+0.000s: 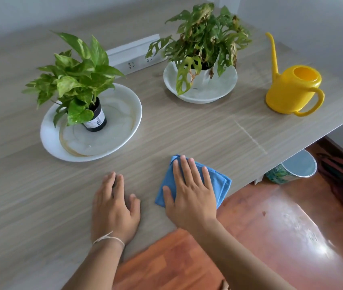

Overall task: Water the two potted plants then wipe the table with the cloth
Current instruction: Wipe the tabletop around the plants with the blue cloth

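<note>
A folded blue cloth (pixel 220 183) lies near the front edge of the wooden table (pixel 187 126). My right hand (pixel 189 191) presses flat on top of it, fingers spread. My left hand (pixel 114 208) rests flat on the bare tabletop just left of the cloth. A pothos plant in a black pot (pixel 95 120) stands in a wide white dish (pixel 122 130) at the left. A second plant with holed leaves (pixel 204 42) sits in a white bowl (pixel 218 93) further back. A yellow watering can (pixel 292 91) stands upright at the right, near the table's edge.
A white power strip (pixel 133 57) lies at the back between the plants. Beyond the table's right edge, a small bin (pixel 294 168) stands on the reddish wooden floor (pixel 271 227), with a dark bag (pixel 342 176) beside it.
</note>
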`<state>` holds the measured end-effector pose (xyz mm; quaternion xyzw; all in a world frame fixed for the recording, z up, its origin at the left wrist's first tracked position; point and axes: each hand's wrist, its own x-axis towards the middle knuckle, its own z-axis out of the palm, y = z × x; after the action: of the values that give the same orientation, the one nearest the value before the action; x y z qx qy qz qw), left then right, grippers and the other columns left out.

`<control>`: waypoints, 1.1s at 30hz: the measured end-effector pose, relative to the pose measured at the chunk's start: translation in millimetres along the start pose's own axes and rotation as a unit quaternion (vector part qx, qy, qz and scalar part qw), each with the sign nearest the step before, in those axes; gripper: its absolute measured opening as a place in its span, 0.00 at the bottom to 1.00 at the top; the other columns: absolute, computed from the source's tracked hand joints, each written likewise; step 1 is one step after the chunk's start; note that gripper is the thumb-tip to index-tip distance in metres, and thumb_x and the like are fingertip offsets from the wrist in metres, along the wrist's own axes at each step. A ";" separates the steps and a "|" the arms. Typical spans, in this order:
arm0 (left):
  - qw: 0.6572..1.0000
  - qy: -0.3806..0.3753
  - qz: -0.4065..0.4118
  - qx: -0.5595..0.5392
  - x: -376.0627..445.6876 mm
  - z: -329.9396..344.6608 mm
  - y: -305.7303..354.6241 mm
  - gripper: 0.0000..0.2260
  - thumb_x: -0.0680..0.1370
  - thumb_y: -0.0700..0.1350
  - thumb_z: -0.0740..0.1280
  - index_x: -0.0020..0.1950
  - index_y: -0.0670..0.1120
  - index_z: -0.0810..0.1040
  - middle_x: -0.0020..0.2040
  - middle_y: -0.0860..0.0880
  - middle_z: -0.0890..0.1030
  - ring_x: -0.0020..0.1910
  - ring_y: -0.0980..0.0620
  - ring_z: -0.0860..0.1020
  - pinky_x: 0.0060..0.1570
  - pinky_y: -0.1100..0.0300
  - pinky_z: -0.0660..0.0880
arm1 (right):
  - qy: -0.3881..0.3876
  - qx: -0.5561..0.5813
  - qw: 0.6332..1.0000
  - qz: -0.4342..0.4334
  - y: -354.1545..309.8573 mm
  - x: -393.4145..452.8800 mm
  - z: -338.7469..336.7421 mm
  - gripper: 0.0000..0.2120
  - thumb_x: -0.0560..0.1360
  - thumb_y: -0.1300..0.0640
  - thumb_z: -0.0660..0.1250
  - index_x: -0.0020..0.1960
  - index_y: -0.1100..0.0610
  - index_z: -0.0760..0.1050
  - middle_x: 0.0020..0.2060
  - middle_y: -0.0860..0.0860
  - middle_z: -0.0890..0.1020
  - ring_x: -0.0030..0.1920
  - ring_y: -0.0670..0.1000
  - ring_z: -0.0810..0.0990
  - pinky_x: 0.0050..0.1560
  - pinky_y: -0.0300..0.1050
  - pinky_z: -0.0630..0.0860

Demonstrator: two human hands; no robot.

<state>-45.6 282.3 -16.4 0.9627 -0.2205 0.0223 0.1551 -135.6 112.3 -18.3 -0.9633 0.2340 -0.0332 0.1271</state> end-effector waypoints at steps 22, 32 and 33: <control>0.999 -0.043 -0.020 0.025 -1.8 -6.0 1.2 0.31 0.77 0.56 0.51 0.76 0.41 0.65 0.78 0.43 0.62 0.78 0.45 0.58 0.75 0.46 0.59 | -0.024 -0.069 0.983 0.168 139.3 163.2 -48.5 0.36 0.81 0.36 0.39 0.83 0.55 0.44 0.83 0.52 0.48 0.82 0.52 0.43 0.80 0.59 0.41; 1.000 -0.005 -0.020 -0.011 -2.8 -5.6 4.2 0.27 0.75 0.49 0.60 0.71 0.38 0.70 0.74 0.38 0.68 0.75 0.39 0.64 0.71 0.42 0.64 | -0.018 -0.066 0.996 0.051 31.8 40.5 -10.0 0.36 0.82 0.37 0.42 0.83 0.57 0.47 0.83 0.54 0.50 0.82 0.54 0.44 0.80 0.59 0.42; 1.000 -0.004 -0.020 -0.010 -3.1 -6.3 4.3 0.27 0.75 0.49 0.60 0.71 0.38 0.70 0.74 0.38 0.68 0.74 0.39 0.65 0.71 0.43 0.64 | -0.019 -0.064 0.997 0.037 18.9 29.4 -5.7 0.36 0.82 0.38 0.42 0.83 0.57 0.47 0.83 0.54 0.50 0.82 0.54 0.44 0.79 0.60 0.42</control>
<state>-50.0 281.8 -9.5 0.9654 -0.2022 0.0127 0.1644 -118.6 81.3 -17.6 -0.9607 0.2683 0.0048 0.0712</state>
